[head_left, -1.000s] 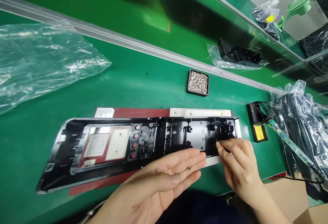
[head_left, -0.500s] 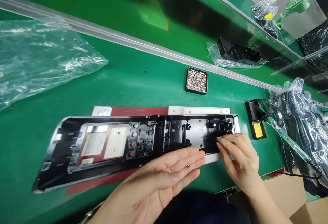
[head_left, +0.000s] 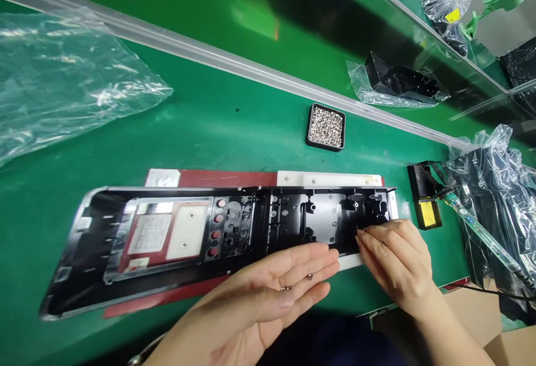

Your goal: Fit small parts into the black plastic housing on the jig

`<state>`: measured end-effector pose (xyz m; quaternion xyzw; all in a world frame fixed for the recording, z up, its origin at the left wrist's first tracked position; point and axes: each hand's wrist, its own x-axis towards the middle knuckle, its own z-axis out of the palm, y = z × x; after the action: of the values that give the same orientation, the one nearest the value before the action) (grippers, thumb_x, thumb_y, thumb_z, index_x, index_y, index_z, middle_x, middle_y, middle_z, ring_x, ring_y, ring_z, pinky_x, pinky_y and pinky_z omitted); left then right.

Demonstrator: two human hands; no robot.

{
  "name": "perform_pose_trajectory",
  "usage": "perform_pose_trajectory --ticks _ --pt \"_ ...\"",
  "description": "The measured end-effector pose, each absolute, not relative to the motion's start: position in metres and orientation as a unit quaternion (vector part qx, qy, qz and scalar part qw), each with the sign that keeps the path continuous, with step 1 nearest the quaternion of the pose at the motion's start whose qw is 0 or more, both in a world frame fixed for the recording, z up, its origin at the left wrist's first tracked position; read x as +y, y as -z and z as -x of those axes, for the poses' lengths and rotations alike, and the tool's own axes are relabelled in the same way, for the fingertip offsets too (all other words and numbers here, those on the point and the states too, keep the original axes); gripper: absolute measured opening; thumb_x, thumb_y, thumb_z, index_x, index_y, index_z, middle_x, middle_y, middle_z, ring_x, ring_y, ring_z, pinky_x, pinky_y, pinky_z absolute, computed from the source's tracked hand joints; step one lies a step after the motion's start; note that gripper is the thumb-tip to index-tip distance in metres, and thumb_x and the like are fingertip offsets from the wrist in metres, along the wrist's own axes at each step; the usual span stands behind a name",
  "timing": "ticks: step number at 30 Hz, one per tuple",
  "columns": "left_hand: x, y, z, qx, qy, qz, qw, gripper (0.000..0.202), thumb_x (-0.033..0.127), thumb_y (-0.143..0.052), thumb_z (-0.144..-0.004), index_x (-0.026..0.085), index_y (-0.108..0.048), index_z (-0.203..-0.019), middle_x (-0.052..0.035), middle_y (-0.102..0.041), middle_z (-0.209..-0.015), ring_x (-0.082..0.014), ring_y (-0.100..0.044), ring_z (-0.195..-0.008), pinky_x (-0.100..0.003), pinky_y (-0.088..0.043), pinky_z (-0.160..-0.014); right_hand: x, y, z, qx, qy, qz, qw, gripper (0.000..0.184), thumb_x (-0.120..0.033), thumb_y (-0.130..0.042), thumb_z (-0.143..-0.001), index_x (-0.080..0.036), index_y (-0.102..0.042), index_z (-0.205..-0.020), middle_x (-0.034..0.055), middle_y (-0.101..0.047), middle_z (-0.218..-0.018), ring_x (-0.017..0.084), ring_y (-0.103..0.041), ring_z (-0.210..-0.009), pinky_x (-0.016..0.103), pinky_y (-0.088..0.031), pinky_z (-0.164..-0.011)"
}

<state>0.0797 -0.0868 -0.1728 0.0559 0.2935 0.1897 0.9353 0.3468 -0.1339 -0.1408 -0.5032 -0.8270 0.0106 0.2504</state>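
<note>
A long black plastic housing [head_left: 285, 224] lies with its ribbed inside up, a window cut in its left part. Above its near edge my left hand [head_left: 272, 290] is held palm up, fingers stretched out flat. A small metal piece [head_left: 310, 277] rests on those fingers, and more small metal pieces [head_left: 285, 288] lie beside the thumb. My right hand [head_left: 397, 260] pinches thumb and forefinger together over the housing's right part, near a post. What is between these fingertips is too small and hidden to name.
A black square tray [head_left: 307, 131] of small metal pieces stands behind the housing. Below it is a red and white fixture [head_left: 226, 178]. Plastic film [head_left: 75, 81] lies at left. At right are a black box [head_left: 414, 184], a narrow circuit board [head_left: 481, 232] and bagged dark parts [head_left: 486, 176].
The view has shifted slightly. Small metal pieces beside my left thumb now show. My right hand stays pinched at nearly the same spot over the housing.
</note>
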Motion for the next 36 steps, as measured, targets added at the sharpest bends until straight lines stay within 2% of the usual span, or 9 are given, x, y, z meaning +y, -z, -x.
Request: perform_pose_trajectory --ticks 8,13,17,21,23,25,29,33,36 --pt "-0.092 0.177 -0.074 0.306 -0.178 -0.055 0.934 0.072 0.046 -0.080 -0.090 0.022 -0.073 -0.158 -0.0164 -0.066 -0.170 -0.0500 -0.037 -0.176 -0.069 -0.032 -0.147 -0.135 0.137 -0.346 -0.826 -0.037 0.504 0.250 0.021 -0.002 -0.046 -0.140 -0.001 -0.065 -0.132 0.0144 -0.066 -0.121 0.028 -0.064 -0.094 0.043 -0.050 -0.082" --pt "-0.094 0.180 -0.067 0.348 -0.168 -0.061 0.920 0.059 0.051 -0.086 -0.091 0.029 -0.083 -0.145 -0.0102 -0.069 -0.168 -0.0447 -0.043 -0.174 -0.056 -0.047 -0.141 -0.139 0.134 -0.347 -0.820 -0.053 0.511 0.253 0.022 0.001 -0.044 -0.138 -0.003 -0.066 -0.137 0.0137 -0.067 -0.125 0.029 -0.065 -0.098 0.044 -0.050 -0.086" --pt "-0.078 0.166 -0.076 0.343 -0.126 -0.079 0.927 0.062 0.059 -0.102 -0.074 0.036 -0.089 -0.130 -0.0070 -0.076 -0.159 -0.0449 -0.043 -0.174 -0.059 -0.040 -0.144 -0.142 0.128 -0.340 -0.795 -0.042 0.515 0.318 0.024 0.016 -0.055 -0.121 -0.003 -0.069 -0.129 0.0131 -0.066 -0.123 0.026 -0.065 -0.099 0.038 -0.051 -0.086" --pt "-0.072 0.158 -0.081 0.335 -0.117 -0.084 0.931 0.058 0.055 -0.103 -0.073 0.036 -0.091 -0.126 -0.0069 -0.079 -0.154 -0.0430 -0.045 -0.173 -0.059 -0.038 -0.145 -0.142 0.117 -0.319 -0.792 -0.137 0.481 0.352 0.036 0.023 -0.054 -0.104 0.000 -0.070 -0.127 0.0133 -0.065 -0.123 0.025 -0.064 -0.101 0.036 -0.051 -0.089" --pt "-0.077 0.160 -0.080 0.343 -0.128 -0.078 0.927 0.058 0.055 -0.102 -0.073 0.035 -0.090 -0.126 -0.0070 -0.079 -0.155 -0.0416 -0.047 -0.172 -0.056 -0.041 -0.144 -0.141 0.116 -0.306 -0.792 -0.181 0.461 0.358 0.037 0.022 -0.051 -0.107 0.000 -0.069 -0.130 0.0132 -0.066 -0.123 0.026 -0.064 -0.101 0.037 -0.052 -0.087" --pt "-0.084 0.165 -0.078 0.345 -0.139 -0.073 0.925 0.059 0.054 -0.100 -0.075 0.035 -0.089 -0.130 -0.0070 -0.077 -0.158 -0.0400 -0.048 -0.172 -0.054 -0.043 -0.142 -0.140 0.118 -0.294 -0.790 -0.197 0.454 0.361 0.031 0.020 -0.050 -0.118 0.000 -0.069 -0.133 0.0131 -0.066 -0.123 0.026 -0.064 -0.101 0.037 -0.052 -0.086" --pt "-0.093 0.173 -0.075 0.328 -0.140 -0.079 0.931 0.058 0.055 -0.097 -0.079 0.037 -0.087 -0.134 -0.0055 -0.074 -0.163 -0.0370 -0.046 -0.173 -0.054 -0.037 -0.145 -0.139 0.125 -0.283 -0.774 -0.198 0.475 0.370 0.021 -0.001 -0.048 -0.139 -0.002 -0.068 -0.132 0.0135 -0.064 -0.121 0.026 -0.061 -0.098 0.037 -0.050 -0.084" --pt "-0.093 0.174 -0.078 0.309 -0.132 -0.082 0.938 0.067 0.060 -0.095 -0.080 0.041 -0.083 -0.143 -0.0032 -0.070 -0.168 -0.0385 -0.042 -0.175 -0.060 -0.024 -0.150 -0.138 0.127 -0.285 -0.763 -0.226 0.484 0.364 0.024 -0.007 -0.045 -0.142 -0.005 -0.068 -0.133 0.0132 -0.063 -0.121 0.026 -0.059 -0.097 0.036 -0.049 -0.086" --pt "-0.091 0.173 -0.083 0.289 -0.132 -0.092 0.944 0.070 0.059 -0.094 -0.081 0.038 -0.081 -0.146 -0.0030 -0.069 -0.169 -0.0407 -0.039 -0.176 -0.059 -0.024 -0.150 -0.137 0.127 -0.288 -0.761 -0.259 0.484 0.345 0.029 -0.013 -0.040 -0.145 -0.008 -0.064 -0.131 0.0113 -0.061 -0.119 0.025 -0.057 -0.096 0.036 -0.047 -0.084"
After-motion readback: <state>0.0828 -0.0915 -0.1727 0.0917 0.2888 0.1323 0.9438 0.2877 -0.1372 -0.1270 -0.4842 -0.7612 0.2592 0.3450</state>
